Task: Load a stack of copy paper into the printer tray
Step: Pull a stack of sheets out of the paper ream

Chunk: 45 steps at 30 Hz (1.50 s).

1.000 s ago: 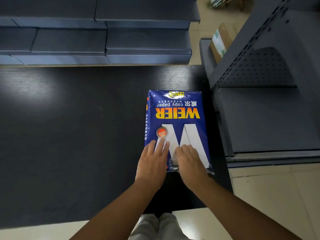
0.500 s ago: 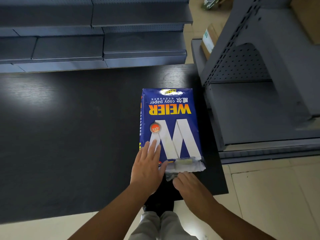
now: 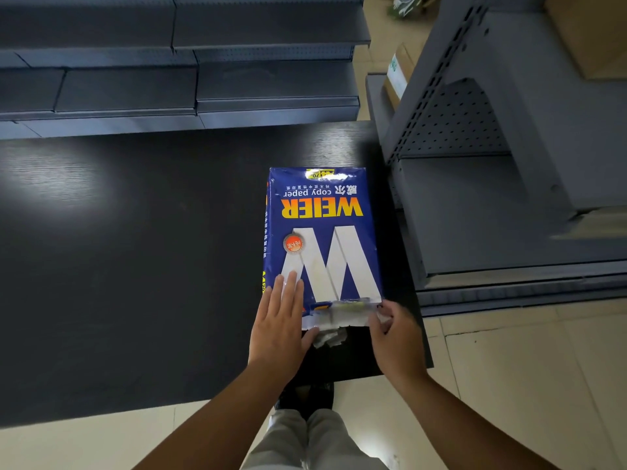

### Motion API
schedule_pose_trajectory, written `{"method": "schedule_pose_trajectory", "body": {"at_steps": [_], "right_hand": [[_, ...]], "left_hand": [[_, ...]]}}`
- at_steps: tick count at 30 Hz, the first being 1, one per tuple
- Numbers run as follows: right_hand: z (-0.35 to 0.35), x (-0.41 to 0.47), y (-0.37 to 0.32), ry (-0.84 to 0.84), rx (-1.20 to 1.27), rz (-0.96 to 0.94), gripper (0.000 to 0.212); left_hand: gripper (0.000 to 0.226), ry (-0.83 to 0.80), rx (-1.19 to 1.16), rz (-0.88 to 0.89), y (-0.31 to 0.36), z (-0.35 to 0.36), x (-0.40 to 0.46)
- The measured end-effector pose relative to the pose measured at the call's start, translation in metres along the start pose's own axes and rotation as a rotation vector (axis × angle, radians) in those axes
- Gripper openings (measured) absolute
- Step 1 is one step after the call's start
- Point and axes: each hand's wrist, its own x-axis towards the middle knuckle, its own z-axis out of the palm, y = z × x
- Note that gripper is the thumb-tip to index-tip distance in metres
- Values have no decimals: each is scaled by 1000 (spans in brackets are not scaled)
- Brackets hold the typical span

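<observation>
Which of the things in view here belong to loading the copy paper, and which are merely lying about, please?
Part of the job:
- ream of copy paper, wrapper torn open at the near end
- left hand, flat on the ream
- right hand, pinching the torn wrapper
- black table beneath

Just lying about:
- grey metal shelving
- cardboard boxes

No printer is in view.

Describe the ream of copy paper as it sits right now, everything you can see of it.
The ream of copy paper lies flat on the dark table, near its right end. Its glossy blue wrapper shows yellow WEIER lettering, a big white W and a round orange sticker, upside down to the wearer. The near end is torn open, ragged white wrapper showing. The left hand presses flat on its near left corner; the right hand pinches the torn flap.
</observation>
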Motion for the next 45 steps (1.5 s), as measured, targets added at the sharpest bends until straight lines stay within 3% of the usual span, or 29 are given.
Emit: {"method": "schedule_pose_trajectory", "body": {"at_steps": [4,11,16,19,23,30,37,40,45], "right_hand": [[5,10,1,30,6,51,28],[2,12,1,108,-94,-42,24],[-9,13,-1,117,-377,-294,20],[-10,15,-1,92,-437,-328,19],[-9,18,-10,50,-260,-212,18],[1,28,-15,-63,327,441,11],[-5,18,-7,-163,422,532,5],[-8,9,2,-178,571,587,6],[-19,-15,12,-253,620,561,7]], "left_hand": [[91,20,-5,-6,1,1,-2],[91,27,1,-23,0,6,-2],[90,29,0,-35,3,6,-4],[90,33,-23,-32,3,6,-7],[90,32,-5,-32,5,4,-9],[89,36,-8,-35,6,4,-12],[84,60,-210,-165,2,-6,-32],[79,28,-430,-269,4,-11,-45],[68,48,-845,-470,14,-23,-58]]}}
